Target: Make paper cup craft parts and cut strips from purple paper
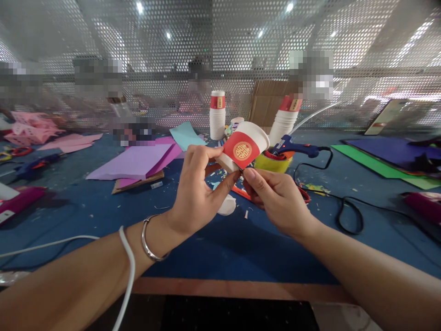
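A white paper cup (255, 135) with a red band and a gold round emblem is tilted in the air above the table. My left hand (198, 193) grips it from the left, thumb and fingers around its narrow end. Close against the lower edge of the red band, my right hand (275, 197) is closed in a pinch. A small dark tip shows at those fingertips, but what it belongs to is hidden. Below the hands lies a white round paper piece (227, 205), beside an orange-red strip (242, 192).
Two stacks of paper cups, one upright (217, 117) and one leaning (283, 122), stand behind. A blue glue gun (296, 146) rests on a yellow container (272, 163); its black cable (344, 200) loops rightward. Purple paper (129, 161) and green sheets (389, 168) lie at the sides.
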`<state>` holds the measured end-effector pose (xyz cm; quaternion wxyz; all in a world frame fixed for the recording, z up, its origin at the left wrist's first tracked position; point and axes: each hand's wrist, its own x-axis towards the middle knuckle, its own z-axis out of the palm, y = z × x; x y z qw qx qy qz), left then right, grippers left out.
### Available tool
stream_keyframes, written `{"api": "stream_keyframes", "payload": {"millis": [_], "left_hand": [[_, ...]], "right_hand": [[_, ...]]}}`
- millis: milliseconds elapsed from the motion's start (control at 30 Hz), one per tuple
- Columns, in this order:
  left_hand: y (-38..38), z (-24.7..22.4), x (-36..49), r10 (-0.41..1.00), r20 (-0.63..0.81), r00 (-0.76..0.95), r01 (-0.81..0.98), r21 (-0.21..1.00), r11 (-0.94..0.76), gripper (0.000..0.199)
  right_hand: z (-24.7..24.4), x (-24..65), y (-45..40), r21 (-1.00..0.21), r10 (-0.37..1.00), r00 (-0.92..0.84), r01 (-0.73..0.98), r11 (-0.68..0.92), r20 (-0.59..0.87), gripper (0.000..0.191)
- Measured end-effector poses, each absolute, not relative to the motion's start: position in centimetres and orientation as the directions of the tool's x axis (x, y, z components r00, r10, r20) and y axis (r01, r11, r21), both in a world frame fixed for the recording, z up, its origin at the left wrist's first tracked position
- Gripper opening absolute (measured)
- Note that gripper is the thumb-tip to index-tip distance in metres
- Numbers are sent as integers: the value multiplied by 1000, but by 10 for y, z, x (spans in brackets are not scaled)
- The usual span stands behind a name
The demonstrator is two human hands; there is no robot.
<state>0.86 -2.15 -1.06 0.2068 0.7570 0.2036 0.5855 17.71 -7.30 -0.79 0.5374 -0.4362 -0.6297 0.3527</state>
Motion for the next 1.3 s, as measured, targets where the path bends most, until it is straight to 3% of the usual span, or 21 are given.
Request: {"api": "stream_keyframes", "payload": {"millis": [300,700,867,1033,1133,1300], "left_hand": [[-22,-10,10,565,782,263,101,560,-822,41],[-26,-9,10,440,850,291,187,400,-897,42],[-25,-12,16,639,735,227,-25,661,-750,51],[-30,-5,19,810,485,330,-225,873,-432,47],[-31,-2,18,816,437,379,-285,894,-346,39],[-28,2,15,831,455,321,-260,886,-385,38]], "right_hand": [[-12,178,-72,-916,933,-27,182,358,359,56],[-9,176,-72,-897,923,-21,228,379,384,56],[-8,177,-71,-905,926,1,217,367,376,55],[-5,178,-72,-885,908,-15,219,411,418,52],[-2,180,-72,-879,908,-16,242,410,419,52],[-1,181,-71,-879,914,-24,265,396,405,55]]}}
